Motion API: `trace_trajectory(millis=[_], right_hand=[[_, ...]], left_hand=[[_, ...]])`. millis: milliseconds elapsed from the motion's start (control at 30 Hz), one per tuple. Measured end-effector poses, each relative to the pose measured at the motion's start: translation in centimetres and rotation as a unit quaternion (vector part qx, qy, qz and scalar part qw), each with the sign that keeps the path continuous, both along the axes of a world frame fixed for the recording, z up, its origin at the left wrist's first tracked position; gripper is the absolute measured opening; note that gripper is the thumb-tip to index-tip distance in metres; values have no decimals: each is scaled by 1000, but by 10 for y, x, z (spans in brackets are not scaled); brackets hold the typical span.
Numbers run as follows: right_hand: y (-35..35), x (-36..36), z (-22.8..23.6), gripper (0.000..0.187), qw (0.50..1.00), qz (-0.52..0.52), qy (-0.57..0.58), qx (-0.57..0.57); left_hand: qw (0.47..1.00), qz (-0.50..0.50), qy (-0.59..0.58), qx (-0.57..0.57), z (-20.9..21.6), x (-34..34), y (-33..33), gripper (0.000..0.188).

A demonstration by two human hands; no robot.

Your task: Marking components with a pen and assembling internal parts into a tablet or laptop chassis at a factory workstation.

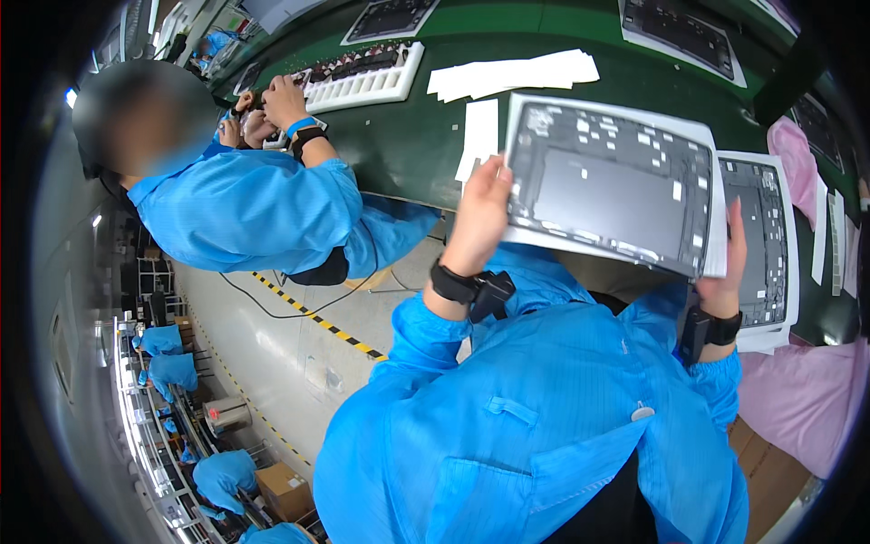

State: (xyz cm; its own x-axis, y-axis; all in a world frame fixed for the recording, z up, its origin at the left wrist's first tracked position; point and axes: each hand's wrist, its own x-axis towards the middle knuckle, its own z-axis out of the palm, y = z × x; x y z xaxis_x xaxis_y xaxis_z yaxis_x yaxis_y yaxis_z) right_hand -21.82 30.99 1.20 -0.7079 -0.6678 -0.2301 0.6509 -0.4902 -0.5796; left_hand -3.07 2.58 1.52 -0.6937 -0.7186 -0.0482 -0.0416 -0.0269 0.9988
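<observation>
Over the table's near edge I hold up a flat dark grey tablet-sized panel point(616, 195), tilted, with small white pieces dotted over it and a white backing sheet point(716, 245) showing around its edges. My left hand point(485, 208) grips its left edge, thumb at the front side; the fingers underneath are hidden. At the lower right edge is my right hand point(722, 263), supporting the panel and sheet with its fingers pointing up along the side. Just behind that hand, a similar dark panel point(764, 240) lies on a white sheet on the table.
White sheets point(512, 74) lie fanned out on the green table point(399, 150). A white slotted tray point(367, 86) with dark parts stands at the left, where a co-worker in blue point(254, 204) handles something small. Pink cloth point(793, 163) lies at the right.
</observation>
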Motion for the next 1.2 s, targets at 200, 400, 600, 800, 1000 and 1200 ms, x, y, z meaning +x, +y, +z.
trace_trajectory(millis=[200,400,600,800,1000,1200], right_hand=[[7,-10,-28,33,873,-78,347,334],[-28,2,-2,35,502,-99,616,599],[-30,20,21,29,809,-96,471,339],[-108,25,22,28,915,25,345,208],[-212,55,1,15,895,90,368,236],[-240,62,-27,17,837,46,473,271]], left_hand=[[965,-4,-162,-204,-28,-14,11,32],[873,58,-176,-452,-25,-12,19,30],[835,-50,-105,-537,-40,13,3,40],[852,-38,-131,-505,-41,12,23,52],[866,-44,-111,-486,-33,19,0,50],[850,-93,-104,-508,-44,28,-15,54]])
